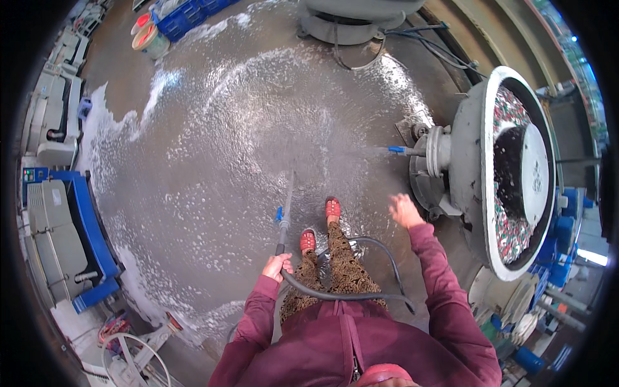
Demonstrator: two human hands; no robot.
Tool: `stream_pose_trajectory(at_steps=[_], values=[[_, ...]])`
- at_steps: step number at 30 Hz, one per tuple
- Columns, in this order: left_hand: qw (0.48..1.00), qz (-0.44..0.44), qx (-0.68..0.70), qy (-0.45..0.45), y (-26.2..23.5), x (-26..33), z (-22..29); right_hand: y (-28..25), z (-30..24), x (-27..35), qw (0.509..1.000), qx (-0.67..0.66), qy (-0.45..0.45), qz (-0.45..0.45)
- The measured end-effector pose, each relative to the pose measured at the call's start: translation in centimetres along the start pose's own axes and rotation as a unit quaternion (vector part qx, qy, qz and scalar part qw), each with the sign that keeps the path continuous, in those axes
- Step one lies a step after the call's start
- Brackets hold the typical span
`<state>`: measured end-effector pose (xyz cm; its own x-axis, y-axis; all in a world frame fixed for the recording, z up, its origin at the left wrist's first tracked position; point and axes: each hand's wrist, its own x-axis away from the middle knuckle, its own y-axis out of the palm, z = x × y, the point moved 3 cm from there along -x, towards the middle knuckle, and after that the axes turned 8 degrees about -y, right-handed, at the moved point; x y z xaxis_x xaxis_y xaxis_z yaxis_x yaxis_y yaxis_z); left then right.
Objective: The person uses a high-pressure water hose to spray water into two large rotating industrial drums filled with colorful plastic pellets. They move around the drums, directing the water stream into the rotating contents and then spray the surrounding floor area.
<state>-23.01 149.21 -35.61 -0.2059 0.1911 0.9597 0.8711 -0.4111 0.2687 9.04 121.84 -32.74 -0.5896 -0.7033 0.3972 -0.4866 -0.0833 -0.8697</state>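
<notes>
My left hand (276, 266) grips the handle of a long spray lance (284, 209) that points ahead over the wet floor. A dark hose (335, 295) runs from the lance across my front to the right. My right hand (405, 210) is raised and empty, fingers apart, close to the grey round vibratory machine (474, 171). My feet in red shoes (320, 225) stand on the foamy concrete floor (213, 129).
The machine's bowl (509, 226) holds several small coloured pieces; a thin water jet leaves its blue nozzle (396, 149). Grey and blue machines (61, 238) line the left. A blue crate (184, 16) and tape rolls (149, 35) sit at the back. Another grey machine base (351, 19) stands far ahead.
</notes>
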Motion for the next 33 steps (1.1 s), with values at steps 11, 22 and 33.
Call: stream_pose_trajectory(at_steps=[11,22,33], values=[[0.993,0.094,-0.069,0.005,9.0,-1.2,1.2,9.6,20.2,-23.8,0.933,0.337,0.103,-0.071],[0.989,0.133,-0.019,-0.069,10.9,-5.7,-1.0,20.9,28.6,-29.6,0.853,0.483,0.112,-0.161],[0.987,0.145,-0.025,-0.069,12.7,-6.5,-2.8,15.9,32.7,-29.7,0.952,0.189,0.24,-0.025]])
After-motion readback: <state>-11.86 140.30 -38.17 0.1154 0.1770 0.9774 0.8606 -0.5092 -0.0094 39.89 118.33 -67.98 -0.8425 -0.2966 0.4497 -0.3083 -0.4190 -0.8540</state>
